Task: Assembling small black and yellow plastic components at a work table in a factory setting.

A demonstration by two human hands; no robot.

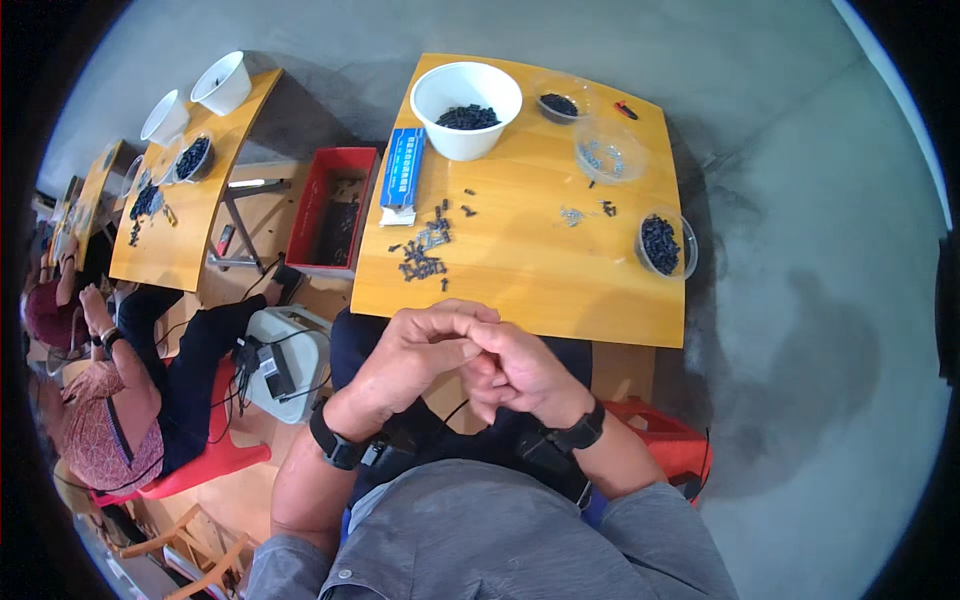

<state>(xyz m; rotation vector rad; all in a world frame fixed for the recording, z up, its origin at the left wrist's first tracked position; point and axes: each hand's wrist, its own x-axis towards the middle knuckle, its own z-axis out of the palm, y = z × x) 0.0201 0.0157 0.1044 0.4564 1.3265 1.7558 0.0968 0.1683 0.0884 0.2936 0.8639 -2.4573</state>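
Observation:
Just off the near edge of the wooden table (540,290), my left hand (415,350) and my right hand (525,370) meet over my lap. The left fingers and thumb are closed against the bent right fingers. Whatever lies between them, if anything, is hidden. Closest to the hands on the tabletop is a loose scatter of small black parts (422,268), with bits of metal among them. Farther right lie a small heap of silvery pieces (571,216) and a few black parts (608,208).
At the back stand a white bucket (466,150) of black parts and a blue box (403,170). Clear tubs (610,150) and a tub of black parts (661,246) line the right. A red crate (333,210) is left; another person (110,420) sits beyond.

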